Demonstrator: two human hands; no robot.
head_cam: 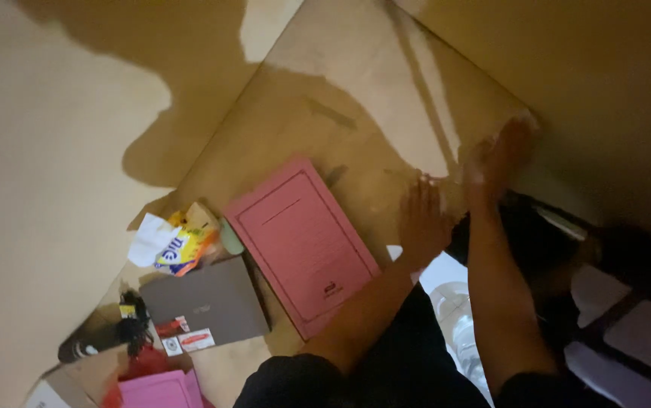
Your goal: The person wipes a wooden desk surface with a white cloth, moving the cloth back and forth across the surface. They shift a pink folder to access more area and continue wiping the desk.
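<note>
My left hand (pixel 422 219) lies flat on a tan wooden tabletop (pixel 340 98), fingers spread, close to its near edge. My right hand (pixel 501 155) is blurred and rests further along that same edge, fingers stretched toward the table's corner, with nothing seen in it. A pink paper folder (pixel 299 242) lies shut on the wood just left of my left hand, not touched. Both forearms come up from the bottom of the view, over dark clothing.
A shut grey laptop (pixel 208 302) lies beside the folder. Next to it are a yellow packet with white tissue (pixel 178 245), a tangle of black cable (pixel 131 325) and a bright pink sheet (pixel 161 389). A clear plastic container (pixel 458 321) sits between my arms. Dark clutter fills the right.
</note>
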